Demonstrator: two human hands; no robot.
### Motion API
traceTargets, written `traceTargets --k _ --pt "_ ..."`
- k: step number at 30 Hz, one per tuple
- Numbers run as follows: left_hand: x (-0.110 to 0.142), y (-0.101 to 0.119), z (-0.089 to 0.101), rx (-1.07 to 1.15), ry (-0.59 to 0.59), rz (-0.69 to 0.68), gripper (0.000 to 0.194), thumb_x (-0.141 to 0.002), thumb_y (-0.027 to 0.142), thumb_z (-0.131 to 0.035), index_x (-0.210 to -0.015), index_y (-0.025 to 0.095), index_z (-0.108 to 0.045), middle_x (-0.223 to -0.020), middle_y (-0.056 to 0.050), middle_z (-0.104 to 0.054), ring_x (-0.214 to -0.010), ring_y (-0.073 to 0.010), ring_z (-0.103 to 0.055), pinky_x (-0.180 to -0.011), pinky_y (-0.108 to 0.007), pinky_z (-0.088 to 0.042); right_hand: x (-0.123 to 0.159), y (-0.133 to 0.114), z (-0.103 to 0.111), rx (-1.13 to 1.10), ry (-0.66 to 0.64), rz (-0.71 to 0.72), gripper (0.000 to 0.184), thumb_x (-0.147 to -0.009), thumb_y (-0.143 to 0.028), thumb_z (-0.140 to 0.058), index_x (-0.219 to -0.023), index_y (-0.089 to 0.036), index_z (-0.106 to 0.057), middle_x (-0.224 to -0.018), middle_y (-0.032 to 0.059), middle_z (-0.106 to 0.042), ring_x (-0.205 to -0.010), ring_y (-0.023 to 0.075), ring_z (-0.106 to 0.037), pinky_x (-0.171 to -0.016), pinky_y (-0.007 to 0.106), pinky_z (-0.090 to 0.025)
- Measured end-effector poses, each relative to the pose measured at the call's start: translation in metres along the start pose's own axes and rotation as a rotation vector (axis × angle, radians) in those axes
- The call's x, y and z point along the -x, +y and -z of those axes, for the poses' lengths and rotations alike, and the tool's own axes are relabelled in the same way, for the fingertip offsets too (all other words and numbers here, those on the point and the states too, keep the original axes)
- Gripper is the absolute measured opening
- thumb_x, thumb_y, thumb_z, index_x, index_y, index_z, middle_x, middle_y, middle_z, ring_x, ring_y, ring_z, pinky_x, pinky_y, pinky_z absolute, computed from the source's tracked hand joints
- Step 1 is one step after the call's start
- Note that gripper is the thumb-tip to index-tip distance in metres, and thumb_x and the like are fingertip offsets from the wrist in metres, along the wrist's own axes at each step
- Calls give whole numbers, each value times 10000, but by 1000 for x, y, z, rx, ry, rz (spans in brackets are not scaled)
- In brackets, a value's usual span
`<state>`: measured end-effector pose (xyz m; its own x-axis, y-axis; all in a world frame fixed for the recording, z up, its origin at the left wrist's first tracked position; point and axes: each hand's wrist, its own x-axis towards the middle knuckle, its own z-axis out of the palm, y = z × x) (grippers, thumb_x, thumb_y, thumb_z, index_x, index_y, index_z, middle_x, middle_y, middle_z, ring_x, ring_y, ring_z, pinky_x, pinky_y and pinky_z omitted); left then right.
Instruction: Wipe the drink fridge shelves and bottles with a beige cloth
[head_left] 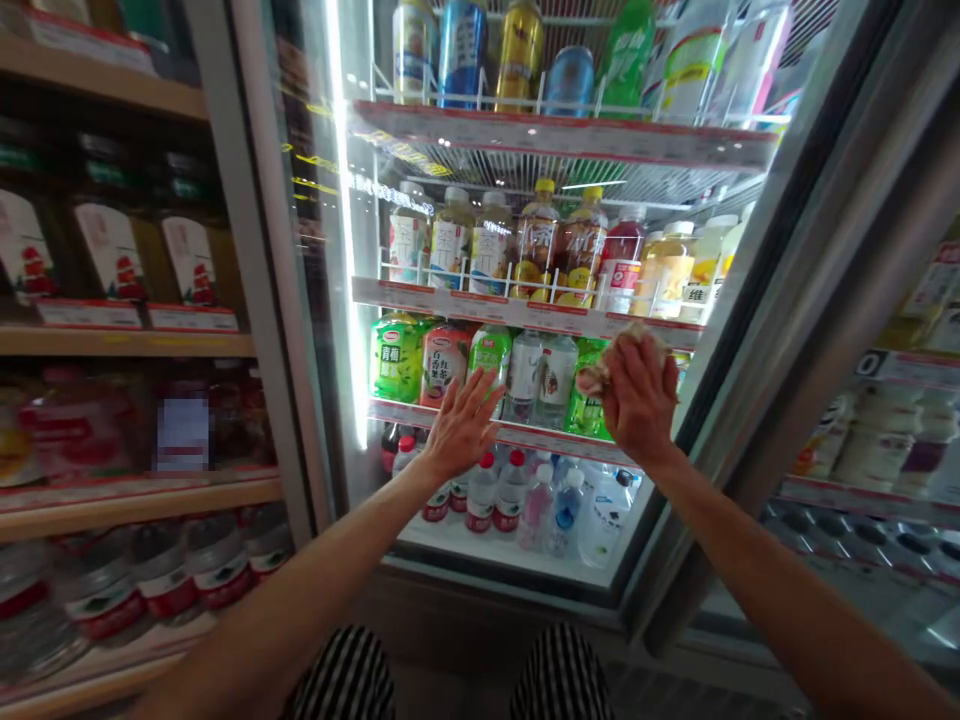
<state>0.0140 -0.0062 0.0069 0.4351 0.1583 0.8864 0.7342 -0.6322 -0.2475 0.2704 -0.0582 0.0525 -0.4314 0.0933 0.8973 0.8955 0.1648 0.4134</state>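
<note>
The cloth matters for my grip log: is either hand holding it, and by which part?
The right hand holds the crumpled cloth by its bunched middle, under palm and fingers, edges showing beside and above. The left hand, open, holds nothing visible.

Bright strip light (341, 200) at left — dim, blurred edges.
</note>
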Motion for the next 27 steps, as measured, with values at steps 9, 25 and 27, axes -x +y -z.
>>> traceTargets --k 9,25,27 --pt "14 -33 9 -41 10 39 559 -845 227 -439 -1373 165 -265 -1420 -133 -328 -1365 -223 -163 -1101 -463 -181 -29 -35 -17 -50 -153 248 497 -854 -198 -435 -1344 -191 -349 -1372 51 -426 -1347 211 -219 -1115 475 -112" --pt "56 -105 43 -140 1 235 563 -863 272 -419 -1384 171 -231 -1428 -142 -309 -1359 -229 -184 -1087 -464 -203 -95 -136 -77 -314 -239 368 551 -830 -142 -409 -1368 -137 -291 -1415 86 -354 -1367 221 -144 -1126 481 -128" --pt "65 -114 48 -146 -7 284 555 -866 276 -411 -1382 171 -235 -1429 -143 -307 -1355 -231 -201 -1081 -473 -211 -96 -153 -83 -354 -279 506 555 -816 -120 -413 -1359 -124 -301 -1402 90 -376 -1351 208 -208 -1127 453 -155"
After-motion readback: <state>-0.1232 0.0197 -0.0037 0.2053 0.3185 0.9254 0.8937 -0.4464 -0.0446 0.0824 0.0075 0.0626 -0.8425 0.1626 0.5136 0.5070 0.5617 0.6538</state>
